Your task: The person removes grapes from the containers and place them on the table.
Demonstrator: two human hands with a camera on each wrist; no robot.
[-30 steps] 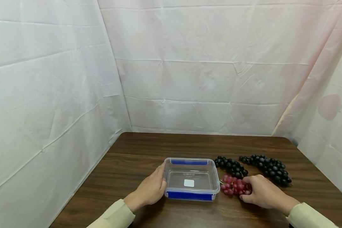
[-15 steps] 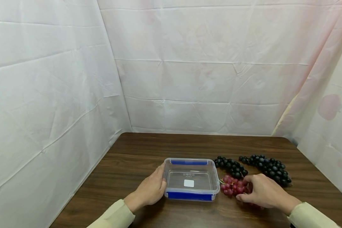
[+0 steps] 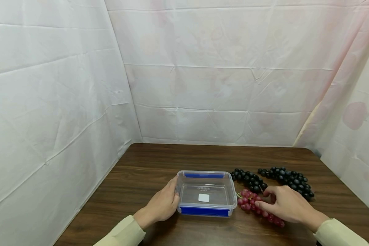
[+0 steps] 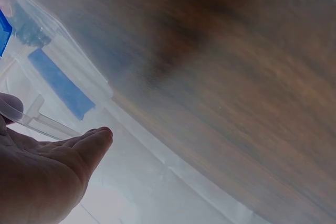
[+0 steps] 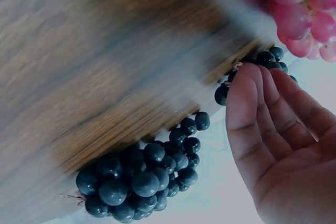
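A clear plastic food container (image 3: 204,194) with blue side strips stands on the table, a white label on its floor. My left hand (image 3: 160,203) rests against the container's left wall; in the left wrist view that hand (image 4: 52,169) has its fingers along the clear side. A bunch of red grapes (image 3: 249,201) lies just right of the container, its stem end toward the wall. Over the bunch's right part hovers my right hand (image 3: 287,204), fingers loosely bent. The right wrist view shows this hand (image 5: 283,135) holding nothing, with the red grapes (image 5: 302,17) beyond its fingertips.
Two bunches of black grapes lie behind the red ones: a smaller bunch (image 3: 249,180) close to the container and a larger bunch (image 3: 290,181) farther right. White cloth (image 3: 203,85) hangs around the brown wooden table (image 3: 160,164).
My right hand has loosened from the red grapes and drawn slightly back to the right, uncovering more of the bunch's lower right end. The left hand and the container have stayed put.
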